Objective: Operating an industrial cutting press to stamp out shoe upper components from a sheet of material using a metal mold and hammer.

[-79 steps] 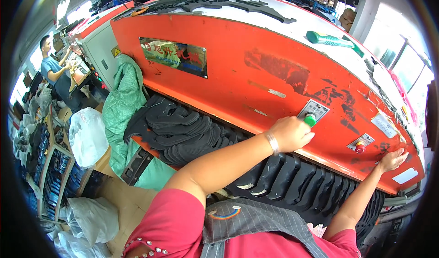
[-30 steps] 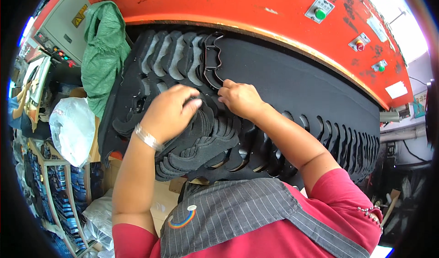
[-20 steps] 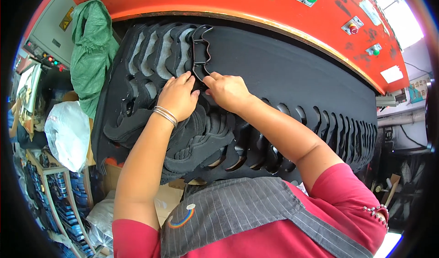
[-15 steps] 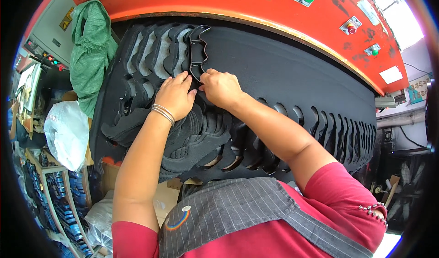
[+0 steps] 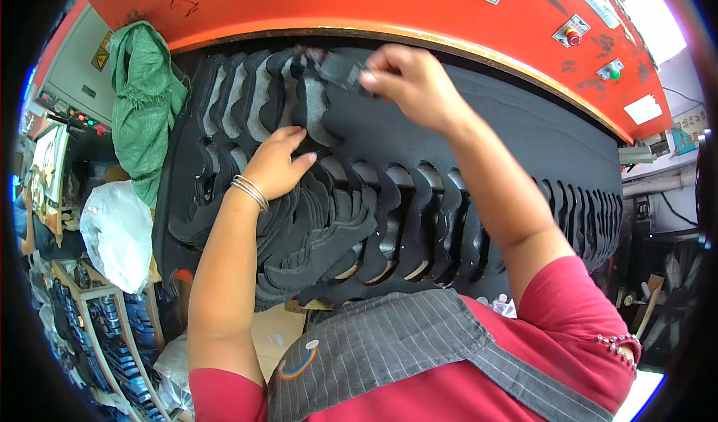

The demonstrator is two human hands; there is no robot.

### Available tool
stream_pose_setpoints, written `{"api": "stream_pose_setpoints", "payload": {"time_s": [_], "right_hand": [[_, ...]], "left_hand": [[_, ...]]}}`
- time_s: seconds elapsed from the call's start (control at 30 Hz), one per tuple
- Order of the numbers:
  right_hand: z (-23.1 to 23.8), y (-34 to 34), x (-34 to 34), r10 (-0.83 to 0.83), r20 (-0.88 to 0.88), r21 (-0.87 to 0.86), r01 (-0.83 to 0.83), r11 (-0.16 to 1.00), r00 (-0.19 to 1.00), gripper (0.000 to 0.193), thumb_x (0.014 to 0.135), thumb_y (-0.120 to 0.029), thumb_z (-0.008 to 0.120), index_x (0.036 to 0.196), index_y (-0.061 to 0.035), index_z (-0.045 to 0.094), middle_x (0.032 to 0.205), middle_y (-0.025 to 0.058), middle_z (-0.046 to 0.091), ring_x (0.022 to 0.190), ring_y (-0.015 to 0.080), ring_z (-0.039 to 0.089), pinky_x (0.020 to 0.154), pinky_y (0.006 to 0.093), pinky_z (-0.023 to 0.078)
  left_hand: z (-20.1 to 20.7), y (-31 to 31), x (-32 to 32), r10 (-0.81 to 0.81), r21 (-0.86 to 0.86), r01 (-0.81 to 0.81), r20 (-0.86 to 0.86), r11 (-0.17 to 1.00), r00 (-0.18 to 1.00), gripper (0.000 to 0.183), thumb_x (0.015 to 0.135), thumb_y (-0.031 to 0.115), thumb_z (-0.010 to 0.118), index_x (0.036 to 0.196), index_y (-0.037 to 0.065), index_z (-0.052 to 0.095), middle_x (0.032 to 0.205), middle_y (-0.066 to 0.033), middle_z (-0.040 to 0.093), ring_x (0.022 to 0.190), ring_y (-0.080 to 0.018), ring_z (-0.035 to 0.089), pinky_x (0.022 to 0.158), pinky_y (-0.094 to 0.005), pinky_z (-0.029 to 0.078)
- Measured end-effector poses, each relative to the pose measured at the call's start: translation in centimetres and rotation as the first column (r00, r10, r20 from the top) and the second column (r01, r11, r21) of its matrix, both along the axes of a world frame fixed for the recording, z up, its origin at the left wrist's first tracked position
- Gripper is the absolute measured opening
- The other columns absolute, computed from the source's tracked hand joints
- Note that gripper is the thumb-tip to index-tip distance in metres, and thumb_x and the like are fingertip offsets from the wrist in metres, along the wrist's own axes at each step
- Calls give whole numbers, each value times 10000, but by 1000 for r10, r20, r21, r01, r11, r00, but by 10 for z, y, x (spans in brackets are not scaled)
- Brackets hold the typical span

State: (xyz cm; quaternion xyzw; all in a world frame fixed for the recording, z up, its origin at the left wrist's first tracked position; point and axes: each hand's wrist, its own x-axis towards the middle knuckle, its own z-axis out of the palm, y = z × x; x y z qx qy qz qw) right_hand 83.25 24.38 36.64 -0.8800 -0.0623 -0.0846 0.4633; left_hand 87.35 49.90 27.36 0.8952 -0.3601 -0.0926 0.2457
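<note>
My right hand [image 5: 415, 85] is raised over the far part of a black foam sheet [image 5: 479, 108]. Its fingers and thumb pinch one end of a dark, wavy-edged cutting die [image 5: 340, 70], which is tilted and smeared by motion. My left hand [image 5: 277, 167] rests on the black material, thumb apart and fingers stretched, holding nothing. Just beyond its fingertips is a wavy cut-out [image 5: 318, 111] with a grey surface showing inside. Below and right of that hand lies a heap of curved black foam pieces [image 5: 321, 235].
An orange machine beam [image 5: 299, 7] with buttons spans the far side. Rows of wavy cut-outs [image 5: 419, 220] run along the near side of the sheet. A green woven sack [image 5: 146, 108] hangs at left, above a white plastic bag [image 5: 116, 227].
My right hand has lifted the cutting die off the sheet and moved away and to the right, uncovering the cut-out. My left hand has shifted slightly left and nearer, its thumb spreading.
</note>
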Motion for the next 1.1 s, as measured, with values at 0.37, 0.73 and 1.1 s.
{"api": "stream_pose_setpoints", "payload": {"time_s": [0.37, 0.73, 1.1], "right_hand": [[-28, -32, -168, -67, 256, 149, 29, 988, 964, 200, 839, -172, 666, 767, -29, 546, 734, 41, 511, 674, 165, 490, 624, 288, 393], [-38, 22, -212, -106, 301, -132, 152, 980, 948, 790, 650, -130, 844, 1337, -99, 454, 1214, 209, 472, 1069, 337, 526, 888, 405, 460], [-25, 58, -213, 42, 182, -83, -27, 996, 982, 595, 629, -36, 812, 1175, -16, 576, 1034, 164, 598, 896, 307, 626, 717, 370, 523]], "left_hand": [[18, -93, -17, -385, -529, -736, -840, 423, 383, 661, 793, 375, 645, 1325, 40, 439, 1282, -94, 509, 1239, -207, 417, 1023, -388, 309], [66, -113, -137, -773, -650, -722, -577, 238, 265, 266, 970, 298, 529, 1134, 93, 491, 928, 3, 551, 822, -96, 549, 757, -274, 470], [75, -58, -157, -670, -810, -371, -585, 454, 458, 538, 786, 106, 774, 1235, 59, 483, 1072, -22, 597, 972, -94, 561, 861, -274, 465]]}}
